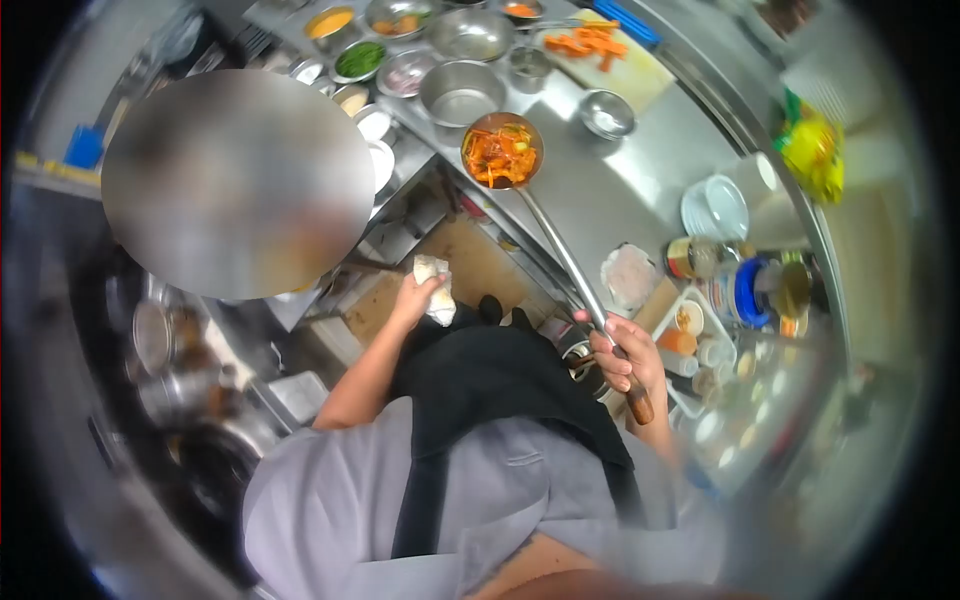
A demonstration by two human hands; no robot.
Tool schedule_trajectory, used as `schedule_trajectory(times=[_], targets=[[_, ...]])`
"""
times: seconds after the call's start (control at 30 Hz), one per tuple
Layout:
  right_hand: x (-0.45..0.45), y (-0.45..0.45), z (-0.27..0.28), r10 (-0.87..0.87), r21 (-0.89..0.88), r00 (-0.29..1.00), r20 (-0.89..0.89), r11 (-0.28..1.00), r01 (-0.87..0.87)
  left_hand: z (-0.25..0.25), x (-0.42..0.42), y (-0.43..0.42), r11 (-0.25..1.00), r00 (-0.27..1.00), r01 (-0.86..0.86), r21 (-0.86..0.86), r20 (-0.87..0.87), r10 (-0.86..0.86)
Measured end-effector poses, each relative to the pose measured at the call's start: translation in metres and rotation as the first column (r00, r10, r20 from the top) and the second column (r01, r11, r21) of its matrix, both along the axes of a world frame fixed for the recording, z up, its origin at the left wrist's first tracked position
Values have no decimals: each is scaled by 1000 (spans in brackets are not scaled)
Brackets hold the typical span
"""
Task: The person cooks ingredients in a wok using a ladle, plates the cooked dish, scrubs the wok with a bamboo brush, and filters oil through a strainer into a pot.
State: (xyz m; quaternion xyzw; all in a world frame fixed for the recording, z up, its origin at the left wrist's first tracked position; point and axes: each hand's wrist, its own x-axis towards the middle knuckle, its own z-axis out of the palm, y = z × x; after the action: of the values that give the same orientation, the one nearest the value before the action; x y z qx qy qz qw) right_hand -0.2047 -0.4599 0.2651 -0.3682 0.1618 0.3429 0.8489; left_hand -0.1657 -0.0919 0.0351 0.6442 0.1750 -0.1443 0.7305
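Note:
My right hand (628, 352) is wrapped round the long handle of a ladle (563, 250) with a wooden end. The ladle's bowl is at the far end, over the steel counter, full of cut vegetables (502, 155) in orange-red sauce. Close beyond it stands a wide steel bowl (462, 95); whether the two touch I cannot tell. In front of my dark apron, my left hand (420, 298) grips a crumpled white cloth (433, 290).
On the steel counter (560, 195) are bowls of chopped greens (360, 61) and other ingredients, a cutting board (648, 80) with orange pieces, and a small bowl (607, 115). Jars (735, 290) and a white tray (690, 345) stand right. A blurred oval hides the left.

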Motion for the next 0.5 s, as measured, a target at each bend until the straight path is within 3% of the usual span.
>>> schedule_trajectory(times=[0.13, 0.23, 0.27, 0.37, 0.43, 0.5], targets=[[27, 37, 2, 187, 57, 982, -37, 981, -185, -10, -48, 35, 991, 992, -120, -66, -37, 118], [51, 74, 0, 378, 87, 926, -20, 923, -375, -22, -84, 61, 934, 940, -341, -104, -47, 338], [51, 84, -1, 399, 114, 917, -19, 912, -395, -20, -95, 71, 917, 926, -376, -135, -28, 376], [53, 129, 13, 452, 200, 888, -83, 881, -430, -33, -121, 98, 828, 855, -516, -220, -187, 484], [58, 150, -1, 541, 269, 841, -17, 813, -517, -19, -126, 107, 762, 801, -598, -248, -169, 574], [55, 177, 5, 555, 260, 831, -23, 806, -531, -37, -141, 129, 727, 776, -630, -272, -221, 590]])
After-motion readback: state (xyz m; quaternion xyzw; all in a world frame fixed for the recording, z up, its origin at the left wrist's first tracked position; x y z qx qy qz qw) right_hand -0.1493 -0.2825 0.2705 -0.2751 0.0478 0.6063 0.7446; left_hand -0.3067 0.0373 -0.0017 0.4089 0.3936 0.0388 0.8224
